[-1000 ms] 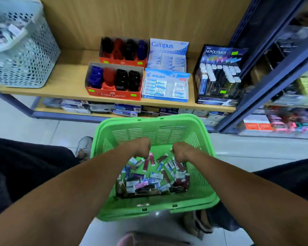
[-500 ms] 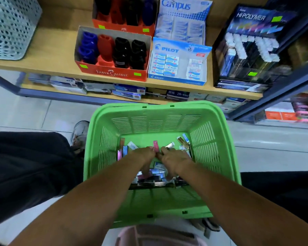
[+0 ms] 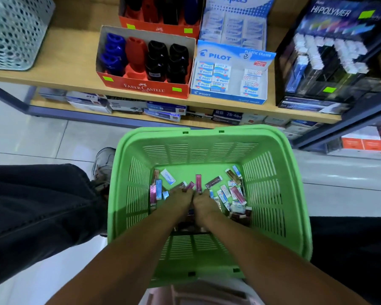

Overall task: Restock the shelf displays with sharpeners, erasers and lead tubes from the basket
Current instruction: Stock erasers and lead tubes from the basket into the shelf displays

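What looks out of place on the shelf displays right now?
The Pilot eraser box has an empty gap down its middle between the stacks. In the Faber-Castell sharpener box, the red column shows bare tray in front.

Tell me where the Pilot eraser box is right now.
In the head view, the Pilot eraser box sits at the shelf's front edge, right of the red sharpener box, beyond the green basket.

The wooden shelf [image 3: 70, 60] carries sharpener boxes [image 3: 144, 83], eraser boxes [image 3: 228, 93], a perforated bin [image 3: 15, 34].
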Motion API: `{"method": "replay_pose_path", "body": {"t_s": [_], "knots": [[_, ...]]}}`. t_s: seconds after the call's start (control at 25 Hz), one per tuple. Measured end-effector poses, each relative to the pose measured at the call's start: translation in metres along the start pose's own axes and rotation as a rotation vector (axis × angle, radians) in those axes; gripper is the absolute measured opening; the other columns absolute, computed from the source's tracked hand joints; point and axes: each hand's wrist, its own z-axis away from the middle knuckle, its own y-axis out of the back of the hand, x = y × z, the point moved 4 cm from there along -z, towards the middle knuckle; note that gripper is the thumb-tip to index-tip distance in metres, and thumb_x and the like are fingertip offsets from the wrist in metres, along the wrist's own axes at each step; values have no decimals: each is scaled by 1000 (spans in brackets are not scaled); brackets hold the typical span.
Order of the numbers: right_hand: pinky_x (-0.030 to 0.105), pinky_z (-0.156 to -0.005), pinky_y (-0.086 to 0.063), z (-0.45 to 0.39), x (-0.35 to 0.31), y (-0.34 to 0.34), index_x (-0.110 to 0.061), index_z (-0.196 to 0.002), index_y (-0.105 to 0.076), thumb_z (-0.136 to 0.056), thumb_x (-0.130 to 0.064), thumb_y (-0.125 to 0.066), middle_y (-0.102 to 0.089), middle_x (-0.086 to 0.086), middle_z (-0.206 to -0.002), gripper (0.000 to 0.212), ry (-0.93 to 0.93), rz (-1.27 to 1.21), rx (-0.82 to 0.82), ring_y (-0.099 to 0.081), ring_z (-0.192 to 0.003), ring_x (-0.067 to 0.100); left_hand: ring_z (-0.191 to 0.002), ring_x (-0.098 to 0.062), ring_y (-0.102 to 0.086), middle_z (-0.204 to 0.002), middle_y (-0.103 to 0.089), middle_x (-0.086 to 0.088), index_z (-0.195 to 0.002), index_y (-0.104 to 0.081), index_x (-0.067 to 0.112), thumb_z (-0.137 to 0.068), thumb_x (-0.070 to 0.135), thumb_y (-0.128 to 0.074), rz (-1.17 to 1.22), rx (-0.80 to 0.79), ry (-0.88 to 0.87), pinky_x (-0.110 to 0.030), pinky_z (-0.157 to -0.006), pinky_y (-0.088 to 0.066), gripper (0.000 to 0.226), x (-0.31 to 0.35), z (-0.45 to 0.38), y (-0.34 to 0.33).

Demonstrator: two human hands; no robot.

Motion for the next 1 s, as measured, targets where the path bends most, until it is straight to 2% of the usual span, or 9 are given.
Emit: {"method": "replay_pose_path", "body": {"t_s": [0.12, 0.2, 0.32, 0.48, 0.56, 0.68, 0.8, 0.88, 1.0], "knots": [[30, -90, -55, -7, 4, 7, -11, -134, -50, -80, -6, -78, -49, 15, -126, 61, -41, -182, 25, -64, -106, 27, -122, -29, -54, -130, -58, -14, -128, -54, 11, -83, 20, -75, 205, 95, 12, -31, -99, -43, 50, -4, -1, 12], [24, -88, -52, -11, 8, 12, -11, -132, -54, -76, -9, -83, -53, 12, -127, 63, -95, -308, 46, -62, -108, 24, -111, -26, -61, -122, -62, -10, -123, -59, 14, -81, 14, -75, 367, 124, 66, -28, -91, -47, 45, -11, -1, 23], [22, -93, -52, -18, 11, 19, -14, -133, -58, -72, -11, -86, -61, 7, -127, 67, -162, -469, 50, -63, -111, 21, -110, -28, -62, -125, -58, -9, -129, -58, 16, -76, -3, -73, 542, 83, 137, -28, -85, -51, 59, -17, 0, 33], [22, -92, -52, -19, 17, 38, -15, -127, -65, -69, -4, -86, -68, 4, -121, 62, -158, -737, -19, -65, -107, 18, -95, -30, -64, -111, -64, -12, -128, -58, 24, -71, -20, -69, 934, -57, 241, -37, -62, -56, 73, -13, 4, 34], [26, -93, -53, -18, 17, 49, -11, -121, -68, -69, 2, -84, -70, 3, -116, 56, -107, -747, -38, -66, -106, 20, -91, -30, -64, -108, -65, -13, -119, -58, 21, -69, -24, -68, 1032, -68, 245, -39, -63, -57, 68, -11, 4, 35], [34, -95, -55, -23, 13, 71, -9, -111, -73, -67, 8, -82, -74, 5, -108, 48, -45, -806, 33, -69, -104, 23, -92, -30, -65, -100, -66, -13, -107, -61, 10, -66, -29, -64, 1185, -4, 210, -43, -77, -59, 57, -9, 0, 37], [38, -93, -56, -22, 8, 93, -4, -109, -72, -69, 9, -81, -74, 8, -102, 43, 8, -836, 37, -70, -97, 24, -76, -26, -67, -82, -67, -12, -93, -64, 8, -65, -31, -63, 1330, 57, 186, -36, -65, -59, 49, -8, -1, 43], [40, -91, -57, -16, 6, 109, -3, -103, -72, -72, 10, -79, -73, 14, -100, 34, 48, -867, 30, -69, -93, 26, -65, -26, -67, -78, -67, -14, -97, -61, 2, -66, -31, -64, 1405, 97, 180, -31, -55, -56, 46, -9, -1, 50], [41, -89, -58, 0, 9, 135, -12, -89, -70, -75, 4, -80, -73, 15, -101, 24, 71, -869, 24, -69, -91, 24, -72, -26, -70, -84, -72, -16, -106, -64, -1, -67, -26, -70, 1457, 55, 125, -31, -61, -57, 47, -2, 7, 61]]}}
